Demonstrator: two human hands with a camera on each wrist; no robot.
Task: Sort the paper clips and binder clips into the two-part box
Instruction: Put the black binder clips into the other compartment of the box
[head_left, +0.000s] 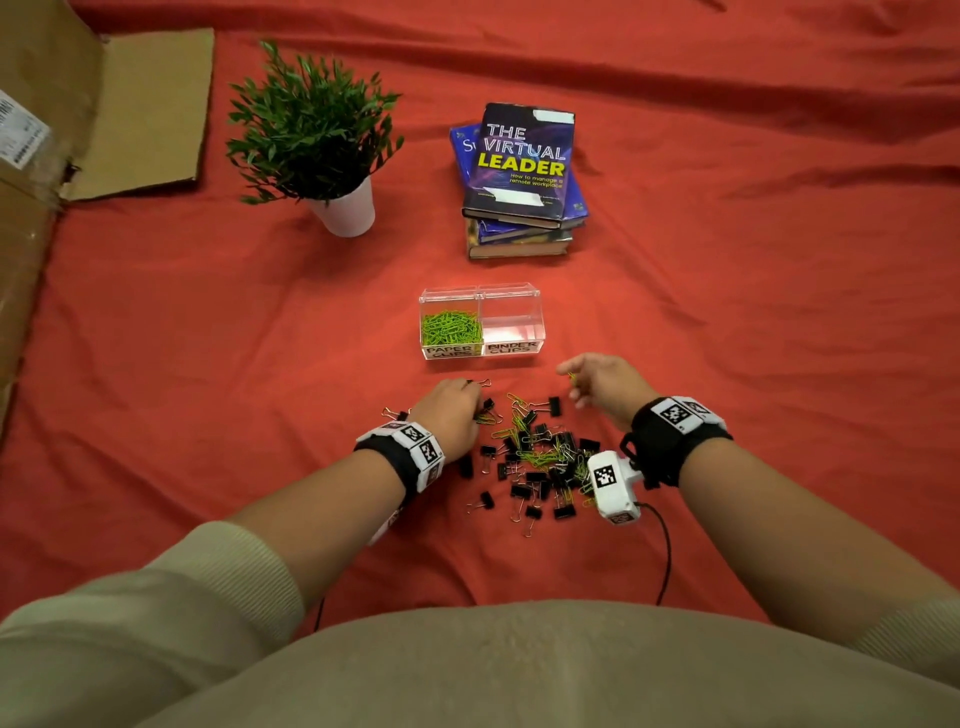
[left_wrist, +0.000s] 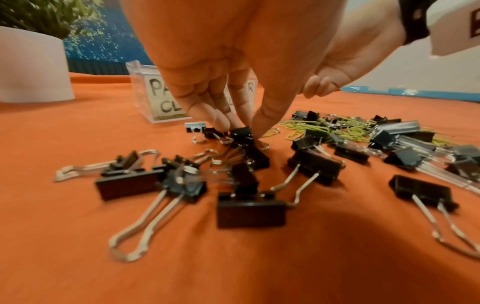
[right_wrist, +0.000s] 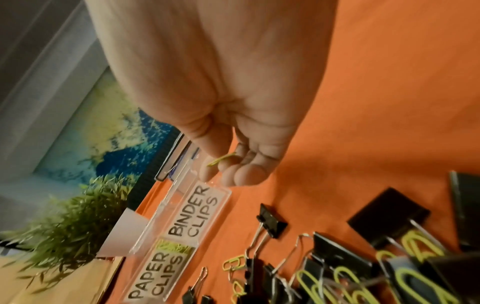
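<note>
The clear two-part box (head_left: 480, 301) stands on the red cloth; its left part, labelled PAPER CLIPS, holds green paper clips (head_left: 449, 327), and its right part, labelled BINDER CLIPS (right_wrist: 193, 214), holds nothing. In front of it lies a mixed pile (head_left: 537, 452) of black binder clips and green paper clips. My left hand (head_left: 472, 408) reaches down at the pile's left edge and pinches a black binder clip (left_wrist: 242, 132) between thumb and fingertips (left_wrist: 221, 119). My right hand (head_left: 569, 382) hovers right of the box front, pinching one green paper clip (right_wrist: 222, 159).
A potted plant (head_left: 317, 135) in a white pot and a stack of books (head_left: 524, 176) stand beyond the box. Flattened cardboard (head_left: 78, 114) lies along the far left. A black cable (head_left: 667, 551) trails from my right wrist toward my body.
</note>
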